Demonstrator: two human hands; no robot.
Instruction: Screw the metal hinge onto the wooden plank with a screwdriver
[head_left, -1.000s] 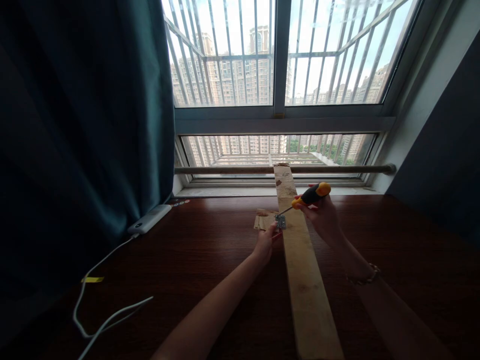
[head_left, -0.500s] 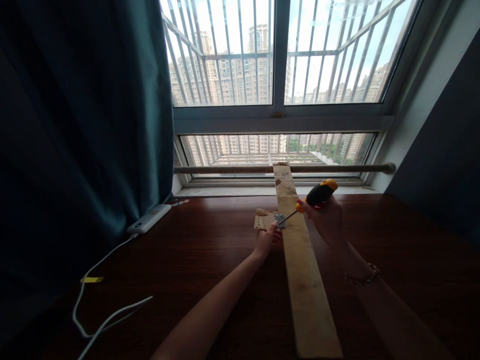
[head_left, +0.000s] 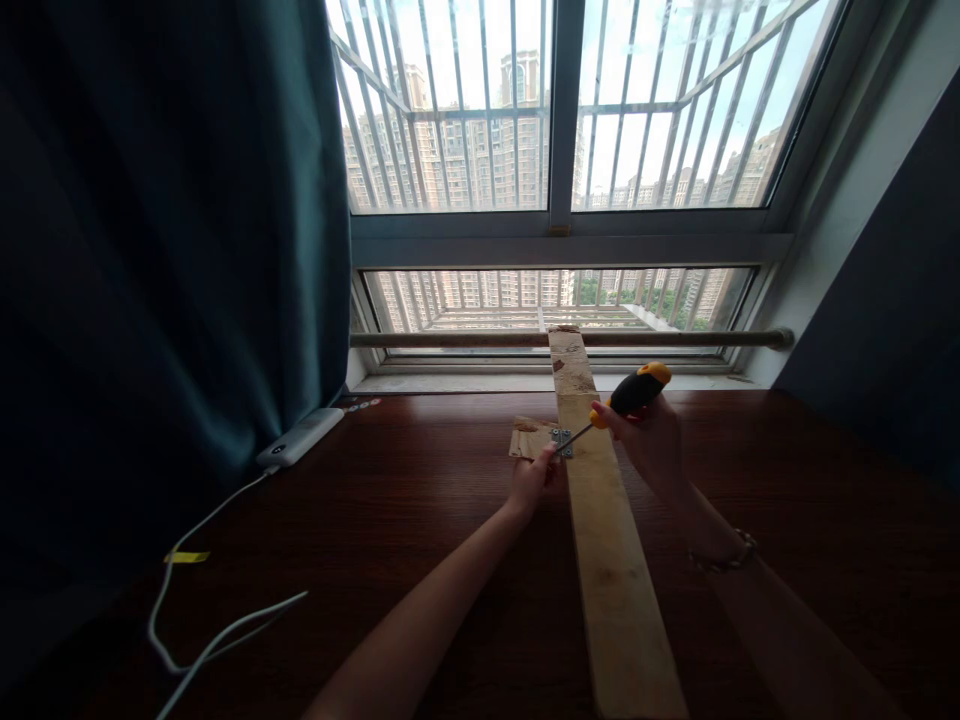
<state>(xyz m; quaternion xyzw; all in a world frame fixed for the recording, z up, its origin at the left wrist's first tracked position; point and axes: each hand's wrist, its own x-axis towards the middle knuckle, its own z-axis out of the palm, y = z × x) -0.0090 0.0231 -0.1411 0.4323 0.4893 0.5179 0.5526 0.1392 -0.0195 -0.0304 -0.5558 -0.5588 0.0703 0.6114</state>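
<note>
the right hand (head_left: 654, 442) is closed around the black-and-yellow-handled screwdriver (head_left: 631, 391), fingers wrapped tight on the grip. its thin metal shaft slants down towards 8 o'clock, and the tip meets the small silver metal hinge (head_left: 561, 441). the hinge sits on the left edge of the long pale wooden plank (head_left: 609, 560), which runs from 12 to 6 o'clock across the dark brown wooden table (head_left: 390, 520). its far end leans on the grey metal rail (head_left: 465, 339) under the window. the left hand (head_left: 531, 482) reaches in from 7 o'clock of the hinge with its fingertips at the hinge; whether they pinch it cannot be told. a small flat light wooden piece (head_left: 527, 438) lies at 9 o'clock, just beside the hinge. a beaded bracelet (head_left: 726, 555) circles the right wrist. well apart at 9 o'clock, a white power bank (head_left: 300, 437) lies by the dark teal curtain (head_left: 150, 260), and its white cable (head_left: 202, 625) trails towards 7 o'clock.
</note>
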